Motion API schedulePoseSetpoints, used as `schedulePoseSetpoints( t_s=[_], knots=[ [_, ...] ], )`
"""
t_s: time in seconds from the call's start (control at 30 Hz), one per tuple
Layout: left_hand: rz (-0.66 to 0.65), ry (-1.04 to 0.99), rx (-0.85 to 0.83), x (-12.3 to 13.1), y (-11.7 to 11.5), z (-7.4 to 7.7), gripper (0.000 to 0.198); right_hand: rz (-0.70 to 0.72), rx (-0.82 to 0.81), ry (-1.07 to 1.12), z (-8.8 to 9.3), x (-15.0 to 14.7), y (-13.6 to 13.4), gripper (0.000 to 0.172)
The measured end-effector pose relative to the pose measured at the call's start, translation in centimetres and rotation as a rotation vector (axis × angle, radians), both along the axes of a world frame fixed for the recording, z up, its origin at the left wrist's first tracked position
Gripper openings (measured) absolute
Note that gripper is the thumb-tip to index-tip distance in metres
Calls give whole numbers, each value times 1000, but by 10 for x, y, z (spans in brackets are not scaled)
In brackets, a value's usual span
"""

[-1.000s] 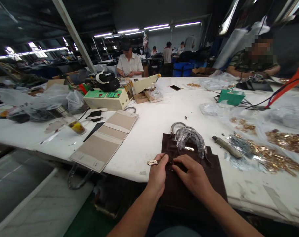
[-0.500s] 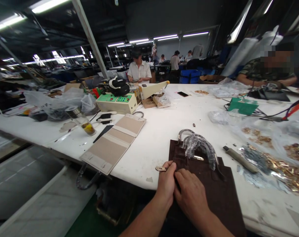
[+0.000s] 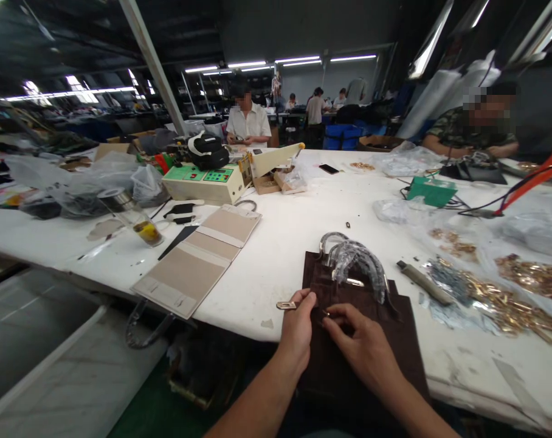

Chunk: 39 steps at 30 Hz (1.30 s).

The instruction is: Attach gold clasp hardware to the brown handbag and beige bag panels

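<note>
A dark brown handbag (image 3: 371, 340) lies at the table's front edge, its curved handles (image 3: 355, 261) wrapped in clear plastic. My left hand (image 3: 298, 328) is closed at the bag's left side. A slotted gold-coloured metal plate (image 3: 286, 305) sticks out to the left from between its fingers; whether a strap runs behind it is hidden. Over the front of the bag, my right hand (image 3: 360, 337) pinches a tiny shiny metal piece (image 3: 326, 314) between thumb and forefinger. That piece is too small to name.
On the left lie a flat beige bag (image 3: 198, 261) and a glass bottle (image 3: 139, 222). Behind them stands a cream machine (image 3: 207, 182). Gold metal fittings (image 3: 504, 301) and a grey-handled tool (image 3: 424, 283) lie at right. Co-workers (image 3: 248, 121) sit across the table.
My right hand has moved apart from the left and now shows a small metal piece at its fingertips. The left hand still holds the metal plate. The camera view has shifted slightly.
</note>
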<state>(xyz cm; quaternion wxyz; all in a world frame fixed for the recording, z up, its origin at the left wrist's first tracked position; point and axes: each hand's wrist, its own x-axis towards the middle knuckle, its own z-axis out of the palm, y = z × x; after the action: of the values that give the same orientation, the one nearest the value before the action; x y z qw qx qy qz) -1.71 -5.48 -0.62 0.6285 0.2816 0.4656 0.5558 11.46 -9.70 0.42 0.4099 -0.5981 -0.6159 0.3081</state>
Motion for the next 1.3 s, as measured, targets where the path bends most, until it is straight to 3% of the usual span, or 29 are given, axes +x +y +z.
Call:
schedulePoseSetpoints(
  t_s=[0.13,0.83,1.13,1.3],
  knots=[
    [-29,-4,69,2,-3,2,23,-125,66,-79,4,16,10,24],
    [-23,338,188,5,-8,-3,20,-5,70,-294,18,9,25,19],
    [-61,442,237,6,-13,3,24,-52,24,-248,10,1,24,17],
    [-60,362,194,5,-7,0,25,-50,7,-79,12,8,22,20]
  ],
)
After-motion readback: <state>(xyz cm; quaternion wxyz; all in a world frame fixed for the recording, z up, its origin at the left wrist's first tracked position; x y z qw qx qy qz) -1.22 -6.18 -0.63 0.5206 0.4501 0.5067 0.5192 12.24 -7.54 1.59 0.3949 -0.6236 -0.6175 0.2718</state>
